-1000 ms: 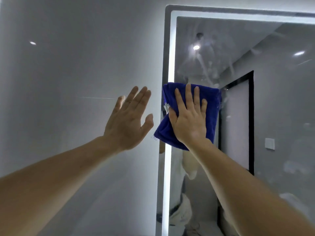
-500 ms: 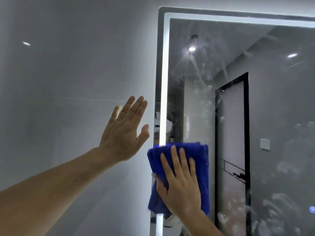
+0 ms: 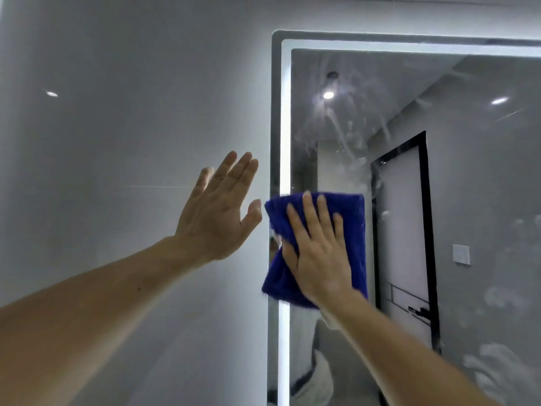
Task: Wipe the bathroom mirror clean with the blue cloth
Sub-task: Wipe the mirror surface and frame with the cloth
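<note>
Cloth is pressed to the left edge of the mirror under the right grip, laid flat to spread pressure; left grip, spread open, is held by the wall, likely for balance.

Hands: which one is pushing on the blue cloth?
The right hand: it presses the blue cloth flat against the mirror. The left hand holds nothing, spread open left of the mirror.
</note>
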`<action>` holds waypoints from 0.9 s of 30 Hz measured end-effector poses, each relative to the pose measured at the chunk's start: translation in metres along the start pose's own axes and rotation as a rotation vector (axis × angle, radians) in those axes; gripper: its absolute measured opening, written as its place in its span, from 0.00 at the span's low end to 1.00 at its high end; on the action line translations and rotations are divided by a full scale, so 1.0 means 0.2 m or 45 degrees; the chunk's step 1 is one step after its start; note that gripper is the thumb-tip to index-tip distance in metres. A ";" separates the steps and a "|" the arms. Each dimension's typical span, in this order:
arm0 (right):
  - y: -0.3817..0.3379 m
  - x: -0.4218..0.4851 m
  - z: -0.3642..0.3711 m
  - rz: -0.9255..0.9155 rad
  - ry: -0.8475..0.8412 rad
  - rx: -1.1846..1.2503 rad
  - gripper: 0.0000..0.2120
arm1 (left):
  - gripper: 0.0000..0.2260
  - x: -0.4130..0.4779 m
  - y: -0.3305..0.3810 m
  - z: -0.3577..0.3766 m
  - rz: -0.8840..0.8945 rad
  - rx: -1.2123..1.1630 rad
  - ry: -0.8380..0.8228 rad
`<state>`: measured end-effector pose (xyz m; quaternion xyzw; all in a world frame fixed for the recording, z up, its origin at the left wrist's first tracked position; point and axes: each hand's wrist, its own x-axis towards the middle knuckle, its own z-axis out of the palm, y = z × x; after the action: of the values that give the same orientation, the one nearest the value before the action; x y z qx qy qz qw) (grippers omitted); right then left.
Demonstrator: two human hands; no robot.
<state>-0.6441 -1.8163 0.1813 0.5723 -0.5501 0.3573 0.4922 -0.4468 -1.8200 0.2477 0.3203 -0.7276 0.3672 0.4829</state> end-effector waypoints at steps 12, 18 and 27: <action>0.13 0.88 -0.18 0.154 0.089 0.043 0.28 | 0.31 0.16 -0.07 -0.11 -0.037 0.002 0.022; 0.02 0.45 -0.12 0.060 0.036 0.060 0.31 | 0.31 0.20 -0.07 -0.10 -0.098 0.001 0.063; 0.07 0.12 -0.08 -0.173 -0.055 -0.044 0.27 | 0.31 0.18 -0.10 -0.12 -0.064 0.009 0.021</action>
<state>-0.6515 -1.8060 0.2104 0.6074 -0.5265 0.3010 0.5130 -0.4302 -1.8140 0.2925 0.3372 -0.7140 0.3602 0.4968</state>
